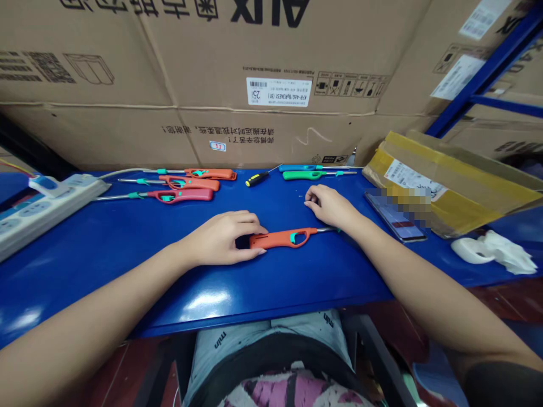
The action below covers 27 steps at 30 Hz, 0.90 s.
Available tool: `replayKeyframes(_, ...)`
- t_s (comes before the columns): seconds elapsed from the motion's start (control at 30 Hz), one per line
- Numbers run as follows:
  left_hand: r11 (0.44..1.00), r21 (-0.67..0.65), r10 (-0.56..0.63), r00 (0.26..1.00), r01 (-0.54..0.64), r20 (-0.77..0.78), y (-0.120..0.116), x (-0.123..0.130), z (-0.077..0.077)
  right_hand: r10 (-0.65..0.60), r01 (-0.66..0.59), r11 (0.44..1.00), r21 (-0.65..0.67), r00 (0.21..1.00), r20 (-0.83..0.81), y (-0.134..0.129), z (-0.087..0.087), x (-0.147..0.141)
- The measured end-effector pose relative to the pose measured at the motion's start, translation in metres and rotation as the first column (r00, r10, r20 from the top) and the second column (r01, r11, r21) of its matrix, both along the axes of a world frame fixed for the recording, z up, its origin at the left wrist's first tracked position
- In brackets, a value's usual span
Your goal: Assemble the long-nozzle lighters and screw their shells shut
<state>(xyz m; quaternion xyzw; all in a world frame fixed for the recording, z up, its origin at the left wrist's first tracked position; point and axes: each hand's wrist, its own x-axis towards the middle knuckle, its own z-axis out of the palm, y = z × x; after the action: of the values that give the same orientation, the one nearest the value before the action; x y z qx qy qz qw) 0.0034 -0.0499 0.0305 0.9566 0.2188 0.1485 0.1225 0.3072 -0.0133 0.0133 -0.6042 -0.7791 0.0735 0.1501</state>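
Note:
An orange long-necked gas lighter (278,239) with a green trigger lies across the blue table, its metal tube pointing right. My left hand (227,237) pinches its butt end between thumb and fingers. Beyond the tube, my right hand (333,206) is curled closed above the table; what its fingers hold, if anything, is hidden. My right wrist covers part of the lighter's tip. A black and yellow screwdriver (257,179) lies behind the hands. Farther right lie a green lighter (309,175) and a blue lighter (301,168).
Three orange and red lighters (184,195) lie at the back left, near a white power strip (42,206). At right are a phone (394,217), a yellow-taped carton (449,175) and a white tape roll (470,250). Large cardboard boxes (220,51) wall off the back.

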Motion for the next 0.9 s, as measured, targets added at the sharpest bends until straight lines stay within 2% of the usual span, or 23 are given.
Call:
replayKeyframes(0.3,0.999,-0.029,0.031,0.997,-0.029,0.071,-0.002,0.006,-0.009,-0.025,0.026,1.000,0.004,0.997,-0.075,-0.003,0.005,-0.005)
replayKeyframes(0.4,0.997,-0.033,0.074,0.989,-0.071,0.125,-0.004,0.010,-0.014,-0.013,0.017,1.000,0.013,0.974,-0.226,-0.007,0.009,-0.011)
replayKeyframes(0.47,0.990,-0.063,0.138,0.968,-0.127,0.209,-0.006,0.014,-0.017,0.025,-0.025,1.000,0.006,0.914,-0.404,-0.011,0.011,-0.018)
replayKeyframes(0.53,0.974,-0.122,0.222,0.924,-0.193,0.310,-0.009,0.018,-0.018,0.083,-0.104,0.995,-0.006,0.821,-0.564,-0.016,0.013,-0.027)
replayKeyframes(0.63,0.966,-0.135,0.259,0.863,-0.222,0.434,-0.013,0.022,-0.017,0.112,-0.239,0.968,-0.073,0.673,-0.731,-0.028,0.015,-0.042)
replayKeyframes(0.7,0.964,-0.121,0.265,0.823,-0.237,0.503,-0.016,0.024,-0.016,0.088,-0.335,0.930,-0.151,0.601,-0.795,-0.036,0.015,-0.051)
replayKeyframes(0.8,0.957,-0.110,0.283,0.792,-0.267,0.541,-0.019,0.025,-0.015,0.043,-0.432,0.869,-0.239,0.548,-0.835,-0.046,0.015,-0.060)
replayKeyframes(0.9,0.956,-0.119,0.290,0.801,-0.268,0.525,-0.021,0.027,-0.018,0.052,-0.459,0.860,-0.222,0.513,-0.857,-0.050,0.013,-0.066)
